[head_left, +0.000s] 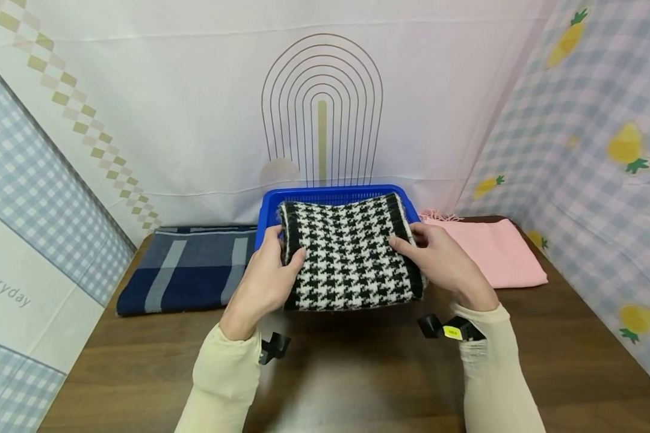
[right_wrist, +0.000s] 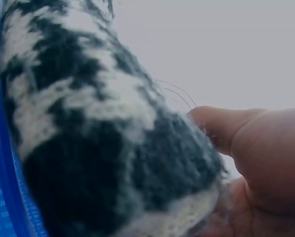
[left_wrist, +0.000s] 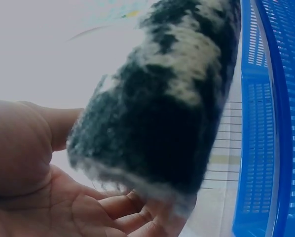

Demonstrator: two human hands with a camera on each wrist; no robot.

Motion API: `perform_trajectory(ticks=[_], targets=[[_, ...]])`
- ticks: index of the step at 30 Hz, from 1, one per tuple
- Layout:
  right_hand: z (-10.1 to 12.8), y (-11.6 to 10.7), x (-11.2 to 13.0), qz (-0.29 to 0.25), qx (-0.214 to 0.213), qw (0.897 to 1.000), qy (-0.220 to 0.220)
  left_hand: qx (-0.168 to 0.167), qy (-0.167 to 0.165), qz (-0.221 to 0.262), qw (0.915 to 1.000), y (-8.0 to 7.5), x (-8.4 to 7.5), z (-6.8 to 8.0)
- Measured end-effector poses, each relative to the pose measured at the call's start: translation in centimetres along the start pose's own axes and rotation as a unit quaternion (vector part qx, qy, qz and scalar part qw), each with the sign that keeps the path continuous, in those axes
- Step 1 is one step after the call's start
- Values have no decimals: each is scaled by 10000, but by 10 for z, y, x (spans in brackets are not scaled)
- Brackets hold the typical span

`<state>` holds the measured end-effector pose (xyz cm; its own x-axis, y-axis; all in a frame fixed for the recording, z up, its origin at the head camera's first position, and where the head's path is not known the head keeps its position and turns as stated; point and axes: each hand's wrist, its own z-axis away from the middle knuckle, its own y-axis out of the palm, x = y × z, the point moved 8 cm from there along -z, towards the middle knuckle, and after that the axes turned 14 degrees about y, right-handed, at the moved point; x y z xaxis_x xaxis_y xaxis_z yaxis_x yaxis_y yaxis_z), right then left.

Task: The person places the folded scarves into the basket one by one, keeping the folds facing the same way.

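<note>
A folded black-and-white houndstooth scarf point(head_left: 349, 252) is held level over the front of a blue plastic basket point(head_left: 330, 195). My left hand point(head_left: 268, 276) grips its left edge, thumb on top and fingers underneath. My right hand point(head_left: 439, 255) grips the right edge the same way. In the left wrist view the scarf point(left_wrist: 167, 108) fills the middle, with my palm point(left_wrist: 63, 197) below it and the basket wall point(left_wrist: 266, 123) at the right. The right wrist view shows the scarf point(right_wrist: 88, 128) close up, my thumb point(right_wrist: 226, 123) against it and the basket point(right_wrist: 4, 197) at the left.
A folded navy and grey plaid scarf point(head_left: 186, 267) lies on the brown table point(head_left: 357, 373) left of the basket. A folded pink scarf point(head_left: 493, 249) lies to the right. Patterned cloth walls close in the back and both sides.
</note>
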<state>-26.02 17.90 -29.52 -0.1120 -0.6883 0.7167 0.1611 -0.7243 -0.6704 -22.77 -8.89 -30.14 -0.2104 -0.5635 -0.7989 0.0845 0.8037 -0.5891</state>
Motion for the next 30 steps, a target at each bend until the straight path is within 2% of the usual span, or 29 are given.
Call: perform_trajectory(ticks=[16,24,30], targets=[[-22,7,-1,-621,293,9972,304,-178,-45,-81,9998,0,4,-23],[-35,2,4,-554,-3,9984,103,-309,47,-133,9994,1,-1,-37],[-41,4,1,-678,21,9976,96,-242,-1,-214,9995,1,-1,-41]])
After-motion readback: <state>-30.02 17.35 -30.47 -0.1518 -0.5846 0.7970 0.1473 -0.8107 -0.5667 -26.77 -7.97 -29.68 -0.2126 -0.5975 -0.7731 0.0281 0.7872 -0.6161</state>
